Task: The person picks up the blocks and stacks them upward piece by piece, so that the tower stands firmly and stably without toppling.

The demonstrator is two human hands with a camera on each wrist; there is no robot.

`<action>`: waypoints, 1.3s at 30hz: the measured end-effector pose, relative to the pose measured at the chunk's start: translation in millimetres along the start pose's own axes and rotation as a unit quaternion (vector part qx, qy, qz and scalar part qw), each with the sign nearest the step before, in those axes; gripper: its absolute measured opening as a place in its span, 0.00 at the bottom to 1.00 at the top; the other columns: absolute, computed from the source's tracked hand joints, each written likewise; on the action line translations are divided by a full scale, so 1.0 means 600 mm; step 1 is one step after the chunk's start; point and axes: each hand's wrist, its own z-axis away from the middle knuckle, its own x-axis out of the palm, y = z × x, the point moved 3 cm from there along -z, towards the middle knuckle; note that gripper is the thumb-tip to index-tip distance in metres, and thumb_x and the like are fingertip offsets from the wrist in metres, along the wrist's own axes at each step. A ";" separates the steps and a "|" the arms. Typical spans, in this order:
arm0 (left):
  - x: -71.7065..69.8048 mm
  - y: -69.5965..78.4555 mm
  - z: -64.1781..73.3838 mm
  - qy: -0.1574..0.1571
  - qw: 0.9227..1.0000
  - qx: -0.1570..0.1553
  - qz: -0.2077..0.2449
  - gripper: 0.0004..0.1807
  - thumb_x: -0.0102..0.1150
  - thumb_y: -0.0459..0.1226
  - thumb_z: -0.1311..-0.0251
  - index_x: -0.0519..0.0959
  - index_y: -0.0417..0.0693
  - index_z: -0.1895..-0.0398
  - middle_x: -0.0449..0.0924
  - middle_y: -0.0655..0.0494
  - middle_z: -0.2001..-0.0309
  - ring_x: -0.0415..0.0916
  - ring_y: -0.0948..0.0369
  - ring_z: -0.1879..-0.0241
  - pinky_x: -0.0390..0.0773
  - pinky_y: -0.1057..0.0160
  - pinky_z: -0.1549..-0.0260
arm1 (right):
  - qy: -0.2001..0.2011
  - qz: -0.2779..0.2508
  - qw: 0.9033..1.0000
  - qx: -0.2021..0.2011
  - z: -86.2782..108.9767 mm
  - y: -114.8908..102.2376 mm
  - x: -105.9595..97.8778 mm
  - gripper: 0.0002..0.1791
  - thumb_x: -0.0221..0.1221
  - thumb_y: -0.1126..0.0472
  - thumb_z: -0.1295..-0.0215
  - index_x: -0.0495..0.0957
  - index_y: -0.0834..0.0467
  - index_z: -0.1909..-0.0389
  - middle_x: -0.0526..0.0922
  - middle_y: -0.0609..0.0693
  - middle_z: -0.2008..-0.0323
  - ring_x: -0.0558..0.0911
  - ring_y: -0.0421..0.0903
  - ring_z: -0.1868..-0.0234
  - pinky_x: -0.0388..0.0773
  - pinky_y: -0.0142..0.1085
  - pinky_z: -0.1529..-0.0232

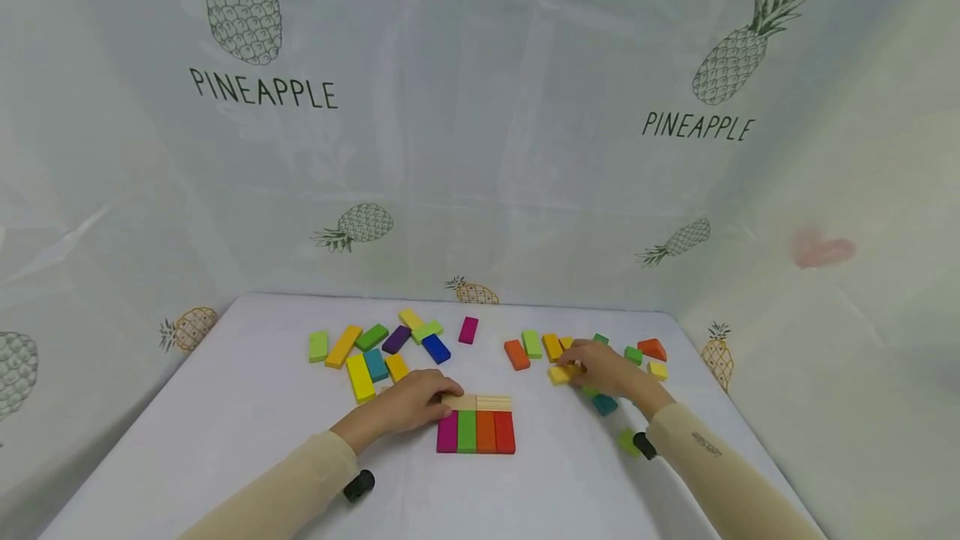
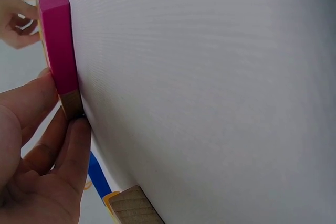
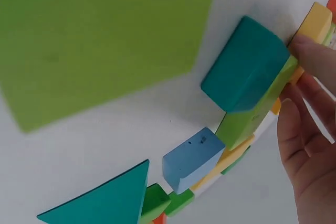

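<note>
My left hand (image 1: 408, 402) holds a plain wooden block (image 1: 459, 403), thumb at its near side and fingertips at its far side. Beside that block lies a second wooden piece (image 1: 494, 403) with pale stripes. Both border a row of magenta (image 1: 447, 433), green (image 1: 467, 432), orange (image 1: 485, 432) and red (image 1: 505, 432) blocks laid side by side. Over on the right, my right hand (image 1: 603, 367) pinches a yellow block (image 1: 559, 375) between thumb and fingers. In the right wrist view, a teal block (image 3: 247, 66) and a light green block (image 3: 257, 114) lie close by that hand.
Several loose blocks, including a long yellow block (image 1: 361, 379) and a blue block (image 1: 436, 348), lie at the back left. An orange block (image 1: 517, 355) and a red-orange piece (image 1: 652, 348) lie at the back right. A pineapple-print cloth (image 1: 480, 148) hangs behind the table.
</note>
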 end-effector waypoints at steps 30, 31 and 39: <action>-0.001 0.002 0.005 0.006 1.000 -0.001 0.000 0.17 0.67 0.40 0.28 0.84 0.57 0.38 0.82 0.63 0.49 0.76 0.61 0.48 0.82 0.52 0.41 | -0.025 -0.093 0.992 -0.080 0.127 -0.240 0.081 0.12 0.76 0.59 0.37 0.87 0.48 0.54 0.81 0.36 0.63 0.75 0.31 0.68 0.79 0.24 0.64; -0.002 0.003 0.006 0.006 1.000 -0.002 0.000 0.17 0.68 0.40 0.28 0.84 0.56 0.38 0.82 0.63 0.50 0.76 0.61 0.48 0.82 0.52 0.41 | -0.025 -0.090 0.992 -0.082 0.127 -0.243 0.085 0.12 0.77 0.59 0.38 0.87 0.48 0.55 0.81 0.36 0.63 0.74 0.31 0.68 0.79 0.24 0.64; -0.002 0.004 0.003 0.004 1.000 -0.004 -0.004 0.17 0.68 0.41 0.28 0.84 0.57 0.38 0.82 0.64 0.49 0.76 0.62 0.48 0.82 0.53 0.41 | -0.026 -0.100 0.991 -0.086 0.125 -0.255 0.096 0.14 0.77 0.60 0.39 0.88 0.50 0.54 0.80 0.37 0.63 0.75 0.31 0.69 0.79 0.24 0.63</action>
